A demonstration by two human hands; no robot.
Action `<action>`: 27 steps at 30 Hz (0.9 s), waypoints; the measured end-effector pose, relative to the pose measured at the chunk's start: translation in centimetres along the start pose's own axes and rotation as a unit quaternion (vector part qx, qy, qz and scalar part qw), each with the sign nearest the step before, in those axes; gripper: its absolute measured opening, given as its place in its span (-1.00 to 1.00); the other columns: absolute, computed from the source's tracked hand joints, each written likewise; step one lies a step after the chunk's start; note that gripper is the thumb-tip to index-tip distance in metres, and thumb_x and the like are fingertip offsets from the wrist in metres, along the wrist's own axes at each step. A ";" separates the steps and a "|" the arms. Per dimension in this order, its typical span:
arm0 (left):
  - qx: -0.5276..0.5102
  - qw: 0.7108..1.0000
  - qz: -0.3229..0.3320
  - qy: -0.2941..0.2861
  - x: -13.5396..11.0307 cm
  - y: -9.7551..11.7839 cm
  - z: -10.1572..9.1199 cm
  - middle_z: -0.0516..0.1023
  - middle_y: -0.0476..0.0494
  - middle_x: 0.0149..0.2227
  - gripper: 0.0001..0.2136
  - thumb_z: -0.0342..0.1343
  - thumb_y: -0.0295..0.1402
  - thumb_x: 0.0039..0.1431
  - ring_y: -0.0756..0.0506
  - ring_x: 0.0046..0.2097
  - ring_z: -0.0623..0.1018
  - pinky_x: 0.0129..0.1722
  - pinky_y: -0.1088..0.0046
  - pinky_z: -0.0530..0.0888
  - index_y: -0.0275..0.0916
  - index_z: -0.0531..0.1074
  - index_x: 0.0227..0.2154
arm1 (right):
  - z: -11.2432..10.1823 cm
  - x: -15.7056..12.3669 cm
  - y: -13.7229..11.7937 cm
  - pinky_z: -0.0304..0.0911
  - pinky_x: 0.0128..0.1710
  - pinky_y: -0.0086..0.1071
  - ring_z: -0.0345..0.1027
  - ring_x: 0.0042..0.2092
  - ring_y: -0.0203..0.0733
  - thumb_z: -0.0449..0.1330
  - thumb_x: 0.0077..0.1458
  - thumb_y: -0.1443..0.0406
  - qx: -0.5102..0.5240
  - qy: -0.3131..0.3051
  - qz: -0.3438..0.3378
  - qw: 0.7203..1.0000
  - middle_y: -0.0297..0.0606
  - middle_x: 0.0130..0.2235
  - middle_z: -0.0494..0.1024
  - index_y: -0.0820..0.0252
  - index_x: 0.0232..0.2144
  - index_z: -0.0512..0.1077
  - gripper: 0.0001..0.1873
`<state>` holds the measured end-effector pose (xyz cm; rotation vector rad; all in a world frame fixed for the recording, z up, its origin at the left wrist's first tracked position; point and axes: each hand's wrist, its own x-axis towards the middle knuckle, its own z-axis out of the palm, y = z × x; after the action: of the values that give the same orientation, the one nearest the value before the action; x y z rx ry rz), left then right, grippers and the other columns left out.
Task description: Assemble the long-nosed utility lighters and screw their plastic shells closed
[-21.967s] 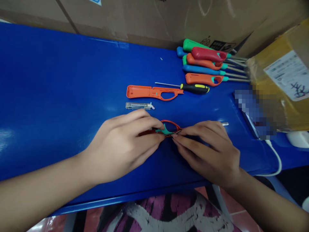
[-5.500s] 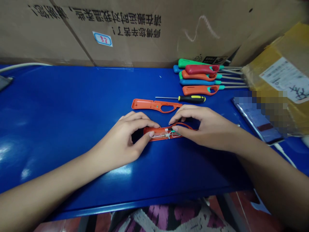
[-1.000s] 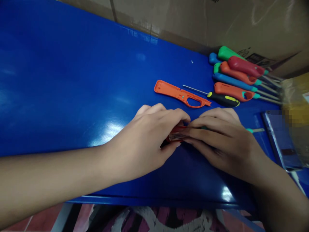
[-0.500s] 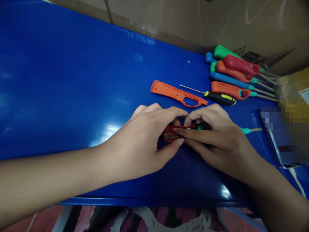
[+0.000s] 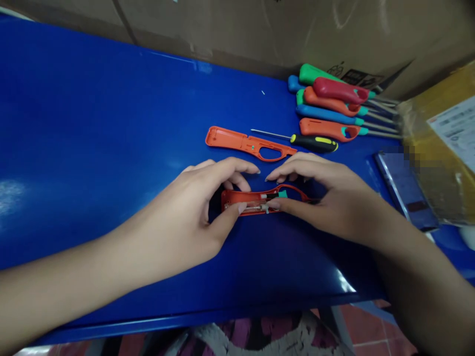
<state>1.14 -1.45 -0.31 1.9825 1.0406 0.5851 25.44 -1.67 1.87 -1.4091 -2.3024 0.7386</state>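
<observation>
An open orange lighter half-shell (image 5: 256,200) lies on the blue table (image 5: 92,148) with clear and teal inner parts showing inside it. My left hand (image 5: 196,207) pinches its left end between thumb and fingers. My right hand (image 5: 326,193) grips its right end, thumb tip on the inner parts near the teal trigger. The matching orange cover half (image 5: 245,142) lies loose just behind both hands.
A black-and-yellow screwdriver (image 5: 311,143) lies behind the hands. A pile of several coloured stick lighters (image 5: 330,104) sits at the back right. A phone (image 5: 406,190) and a taped yellow parcel (image 5: 441,148) are at the right. Cardboard boxes (image 5: 241,29) line the table's back.
Both hands have spread apart along the shell, so its open inside now shows; half a second ago they were bunched over it. The view has shifted.
</observation>
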 end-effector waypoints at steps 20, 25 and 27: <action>0.056 0.998 0.005 -0.019 0.5 -0.2 -1.3 0.55 -0.07 0.04 -0.64 0.15 -0.37 0.20 -0.20 0.01 0.56 -0.03 0.23 0.51 -0.03 0.46 0.07 | -2.1 -0.7 0.8 0.37 -0.20 -0.31 0.47 -0.20 -0.19 0.25 0.20 0.21 0.020 -0.038 0.057 0.998 -0.28 -0.18 0.64 0.09 -0.18 0.56 -0.84; 0.080 0.994 0.080 0.005 0.9 -0.4 -0.9 0.58 -0.10 0.01 -0.75 0.13 -0.40 0.27 -0.18 0.06 0.52 0.08 0.19 0.43 -0.12 0.50 -0.01 | -2.1 -1.1 0.6 0.37 -0.20 -0.30 0.46 -0.22 -0.19 0.24 0.21 0.21 0.028 -0.014 0.047 0.998 -0.26 -0.22 0.63 0.11 -0.23 0.56 -0.86; 0.102 0.990 0.095 0.009 1.0 -0.6 -0.6 0.60 -0.12 -0.02 -0.78 0.13 -0.37 0.30 -0.18 0.03 0.52 0.07 0.17 0.41 -0.14 0.51 -0.02 | -1.9 -1.1 0.7 0.36 -0.19 -0.32 0.44 -0.22 -0.21 0.28 0.18 0.18 0.050 -0.003 0.051 0.997 -0.28 -0.23 0.62 0.12 -0.23 0.55 -0.84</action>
<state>1.01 -0.15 -0.39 2.2772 0.9593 0.6198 27.47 -1.91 2.99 -1.4890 -2.1799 0.8761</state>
